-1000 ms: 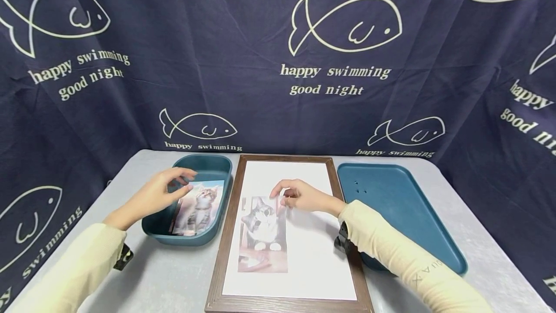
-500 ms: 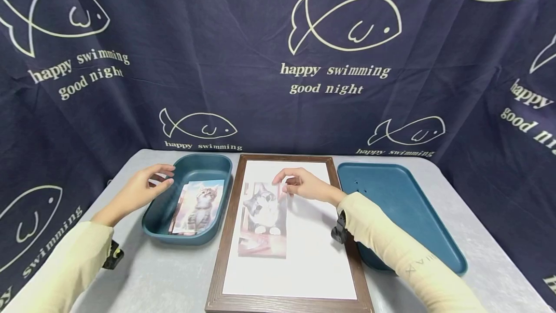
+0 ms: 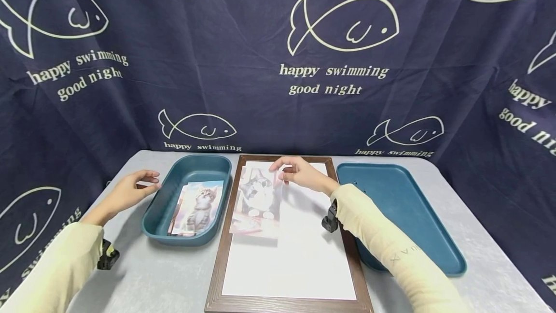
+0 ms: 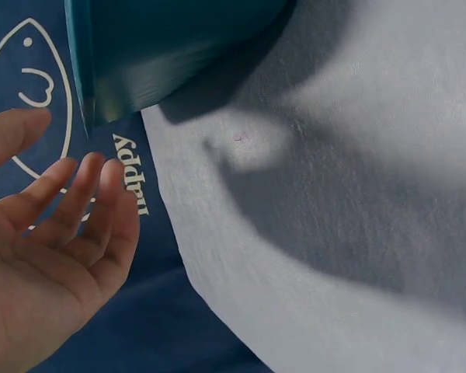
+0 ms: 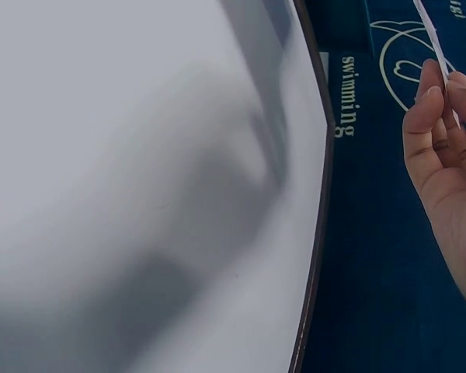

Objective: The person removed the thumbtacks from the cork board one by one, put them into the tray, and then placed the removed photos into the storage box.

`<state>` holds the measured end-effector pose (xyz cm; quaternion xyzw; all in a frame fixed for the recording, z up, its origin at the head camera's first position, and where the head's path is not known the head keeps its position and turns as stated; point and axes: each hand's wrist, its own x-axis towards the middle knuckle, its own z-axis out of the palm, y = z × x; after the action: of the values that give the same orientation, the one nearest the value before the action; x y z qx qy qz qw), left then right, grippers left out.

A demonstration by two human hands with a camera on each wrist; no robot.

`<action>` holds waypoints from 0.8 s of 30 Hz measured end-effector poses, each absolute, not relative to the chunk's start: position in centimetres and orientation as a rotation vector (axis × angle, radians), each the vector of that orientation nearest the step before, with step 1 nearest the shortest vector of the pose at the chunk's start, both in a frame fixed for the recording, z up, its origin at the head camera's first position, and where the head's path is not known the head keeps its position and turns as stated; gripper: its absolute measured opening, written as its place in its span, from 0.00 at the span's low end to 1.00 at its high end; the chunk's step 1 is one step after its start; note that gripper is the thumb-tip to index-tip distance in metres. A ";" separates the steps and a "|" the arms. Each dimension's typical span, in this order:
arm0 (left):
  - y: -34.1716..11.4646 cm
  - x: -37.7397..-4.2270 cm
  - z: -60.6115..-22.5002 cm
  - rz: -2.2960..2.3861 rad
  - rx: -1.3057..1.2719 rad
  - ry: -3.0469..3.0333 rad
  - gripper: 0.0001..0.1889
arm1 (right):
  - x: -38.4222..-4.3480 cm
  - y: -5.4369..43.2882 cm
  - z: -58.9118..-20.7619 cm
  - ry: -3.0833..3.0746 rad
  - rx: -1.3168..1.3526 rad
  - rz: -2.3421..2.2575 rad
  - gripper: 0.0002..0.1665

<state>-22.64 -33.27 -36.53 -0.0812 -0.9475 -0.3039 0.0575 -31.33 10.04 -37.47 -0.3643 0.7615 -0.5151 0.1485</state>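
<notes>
My right hand [image 3: 301, 173] pinches the upper right corner of a cat photo [image 3: 256, 202], which hangs over the upper left of a white board [image 3: 299, 264] with a brown wooden frame [image 3: 219, 279]. In the right wrist view that photo [image 5: 435, 35] appears edge-on between thumb and fingers. My left hand [image 3: 130, 188], fingers relaxed and holding nothing, hovers just left of a deep blue-green bin [image 3: 152, 228]. Inside the bin lies a kitten photo [image 3: 201, 209] on top of other photos, mostly hidden. The left wrist view shows the left hand [image 4: 62, 233] apart from the bin's wall.
To the right of the board lies a shallow blue tray [image 3: 395, 211] with a few small dark things near its left edge, partly behind the right arm. A dark blue curtain [image 3: 260, 37] with fish prints hangs behind the grey table [image 3: 143, 284].
The right hand has carried the cat photo up toward the board's upper left. My left hand has drawn away from the bin to the left, leaving the kitten photo inside.
</notes>
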 end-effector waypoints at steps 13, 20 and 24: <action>-33.7 -22.3 -37.1 -1.213 -0.174 -3.031 0.26 | -32.3 7.8 -36.7 2.102 -1.037 -1.594 0.15; -33.9 -22.3 -37.4 -1.317 -0.169 -3.040 0.26 | -32.5 5.7 -36.3 2.093 -1.041 -1.620 0.15; -33.9 -22.3 -37.4 -1.318 -0.157 -3.049 0.26 | -32.7 4.3 -36.2 2.096 -1.043 -1.620 0.15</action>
<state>-22.34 -33.86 -37.42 -0.0470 -0.9130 -0.3946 -0.0917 -32.71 4.33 -36.21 -0.3625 0.7281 -0.5629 0.1468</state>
